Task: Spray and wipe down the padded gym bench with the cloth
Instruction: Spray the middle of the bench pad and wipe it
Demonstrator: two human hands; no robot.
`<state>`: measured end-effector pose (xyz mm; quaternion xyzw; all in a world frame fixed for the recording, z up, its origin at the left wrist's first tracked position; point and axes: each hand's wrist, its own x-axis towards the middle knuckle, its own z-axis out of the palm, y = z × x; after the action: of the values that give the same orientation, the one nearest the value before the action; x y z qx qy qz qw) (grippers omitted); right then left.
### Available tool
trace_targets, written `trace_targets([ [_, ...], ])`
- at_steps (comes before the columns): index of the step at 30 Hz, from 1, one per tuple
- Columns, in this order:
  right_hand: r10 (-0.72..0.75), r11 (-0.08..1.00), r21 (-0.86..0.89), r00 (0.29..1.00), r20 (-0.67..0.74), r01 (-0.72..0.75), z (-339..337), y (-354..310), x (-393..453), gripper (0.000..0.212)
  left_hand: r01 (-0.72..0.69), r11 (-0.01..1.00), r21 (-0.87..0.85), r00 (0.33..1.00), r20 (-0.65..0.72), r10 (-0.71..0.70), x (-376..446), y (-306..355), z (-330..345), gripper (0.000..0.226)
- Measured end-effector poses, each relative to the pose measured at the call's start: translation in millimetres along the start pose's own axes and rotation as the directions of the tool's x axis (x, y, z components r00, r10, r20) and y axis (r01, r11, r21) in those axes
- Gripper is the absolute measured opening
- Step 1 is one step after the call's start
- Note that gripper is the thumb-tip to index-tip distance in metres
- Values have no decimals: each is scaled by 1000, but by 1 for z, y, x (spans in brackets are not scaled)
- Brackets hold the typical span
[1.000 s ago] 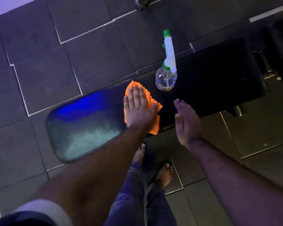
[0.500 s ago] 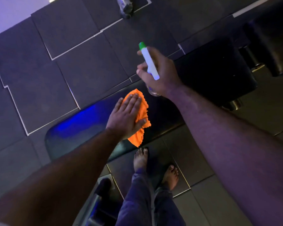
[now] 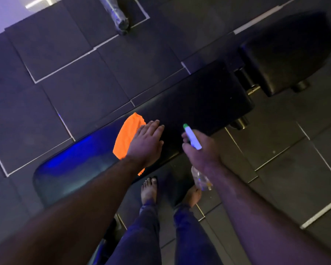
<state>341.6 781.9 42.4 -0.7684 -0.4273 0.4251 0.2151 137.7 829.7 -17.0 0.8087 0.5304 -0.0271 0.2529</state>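
A long black padded bench [image 3: 199, 100] runs from lower left to upper right, with a blue light reflection near its left end. An orange cloth [image 3: 127, 136] lies on the pad near the middle. My left hand [image 3: 146, 144] presses flat on the cloth with straight fingers. My right hand [image 3: 201, 150] grips a clear spray bottle [image 3: 193, 138] with a white and green head, held above the bench's near edge, nozzle pointing up-left toward the pad. The bottle's clear body [image 3: 201, 178] hangs below my wrist.
Dark rubber floor tiles [image 3: 84, 64] with pale seams surround the bench. A second black pad [image 3: 287, 60] adjoins the bench at upper right, with metal frame parts between. A grey wrapped bar end [image 3: 118, 18] lies on the floor at top. My bare feet [image 3: 149, 190] stand by the bench.
My right hand took the spray bottle off the bench and brought it down toward the near edge. My left hand slid the cloth slightly along the pad.
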Motion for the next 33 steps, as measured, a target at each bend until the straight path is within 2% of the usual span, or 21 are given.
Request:
trace_targets([
  [3, 74, 991, -112, 997, -1, -74, 7, 34, -1, 31, 78, 997, 22, 995, 55, -79, 15, 12, 17, 81],
  [6, 119, 974, -206, 989, 89, -98, 14, 62, 5, 36, 151, 988, 38, 985, 81, -154, 15, 19, 33, 92],
  [11, 109, 954, -292, 985, 132, -66, 14, 84, 17, 18, 254, 967, 27, 966, 48, -255, 11, 37, 39, 91],
  [15, 108, 940, -336, 989, 106, -67, -6, 87, 28, 18, 343, 938, -56, 939, 23, -342, 19, 59, 35, 84],
  [17, 119, 937, -335, 992, 37, -100, -25, 89, 40, 22, 334, 940, -69, 943, 23, -333, 24, 74, 36, 82],
  [21, 135, 945, -288, 987, -91, -156, -66, 93, 68, 23, 213, 977, -21, 976, 46, -212, 44, 106, 41, 85],
  [27, 174, 915, -342, 975, -138, -212, -122, 99, 108, 19, 206, 978, 17, 976, 74, -206, 75, 136, 47, 83],
  [30, 206, 907, -336, 964, -170, -254, -150, 98, 133, 19, 144, 989, 35, 987, 67, -146, 95, 144, 43, 87],
  [33, 207, 889, -381, 966, -158, -253, -169, 93, 151, 17, 125, 992, 24, 984, 129, -127, 117, 153, 34, 89],
])
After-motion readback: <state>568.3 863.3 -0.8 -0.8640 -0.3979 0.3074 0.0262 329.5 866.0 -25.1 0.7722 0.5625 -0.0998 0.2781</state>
